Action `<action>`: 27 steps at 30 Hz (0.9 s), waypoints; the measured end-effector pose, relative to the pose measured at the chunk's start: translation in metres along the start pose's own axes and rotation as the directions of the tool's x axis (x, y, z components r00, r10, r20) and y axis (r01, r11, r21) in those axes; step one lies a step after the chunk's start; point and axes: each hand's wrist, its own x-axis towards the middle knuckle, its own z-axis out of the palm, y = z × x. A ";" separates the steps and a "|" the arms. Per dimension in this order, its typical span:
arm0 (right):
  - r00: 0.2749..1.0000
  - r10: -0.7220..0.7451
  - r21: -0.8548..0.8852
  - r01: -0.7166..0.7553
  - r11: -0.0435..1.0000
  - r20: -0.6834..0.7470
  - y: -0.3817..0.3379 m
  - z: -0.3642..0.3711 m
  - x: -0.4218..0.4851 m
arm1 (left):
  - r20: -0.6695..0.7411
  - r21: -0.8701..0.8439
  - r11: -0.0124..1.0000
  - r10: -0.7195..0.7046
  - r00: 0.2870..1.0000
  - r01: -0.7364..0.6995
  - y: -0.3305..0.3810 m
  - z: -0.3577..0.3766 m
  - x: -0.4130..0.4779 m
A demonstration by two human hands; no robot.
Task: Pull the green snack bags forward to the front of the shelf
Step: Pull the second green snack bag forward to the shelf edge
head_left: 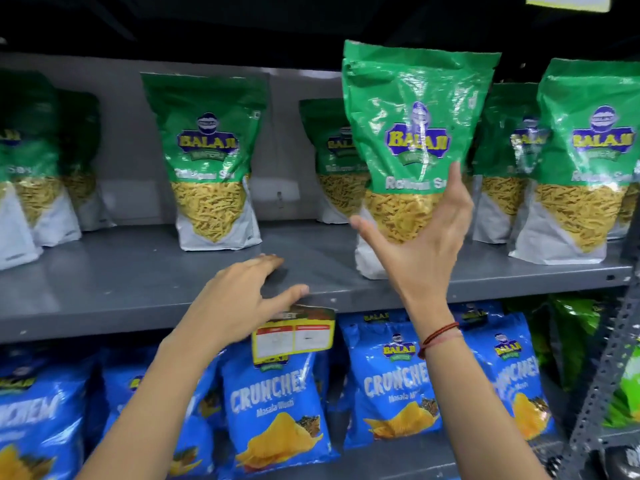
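My right hand [420, 244] spreading open against front green bag [415, 140] at 1 o'clock, steadying it upright near shelf [138, 289] lip. My left hand [239, 299] resting spread on edge, bracing. Other green bags [207, 161] sitting farther back.

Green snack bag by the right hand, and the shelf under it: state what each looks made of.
Green snack bag: glossy plastic film, judging by crinkles and white glare streaks; the lower part looks clear, or printed, showing yellow sticks. Shelf: probably grey painted sheet metal, matte, flat with a folded front lip.
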 end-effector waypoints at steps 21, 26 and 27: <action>0.822 0.207 -0.217 -0.104 0.971 0.531 -0.137 0.254 -0.042 | -0.328 0.157 0.974 -0.106 0.939 0.165 -0.161 -0.041 -0.080; 0.853 0.184 -0.255 -0.063 0.965 0.489 -0.136 0.256 -0.044 | -0.387 0.159 0.976 -0.075 0.919 0.146 -0.163 -0.039 -0.079; 0.854 0.180 -0.254 -0.059 0.965 0.488 -0.137 0.254 -0.045 | -0.395 0.169 0.976 -0.062 0.917 0.139 -0.162 -0.038 -0.079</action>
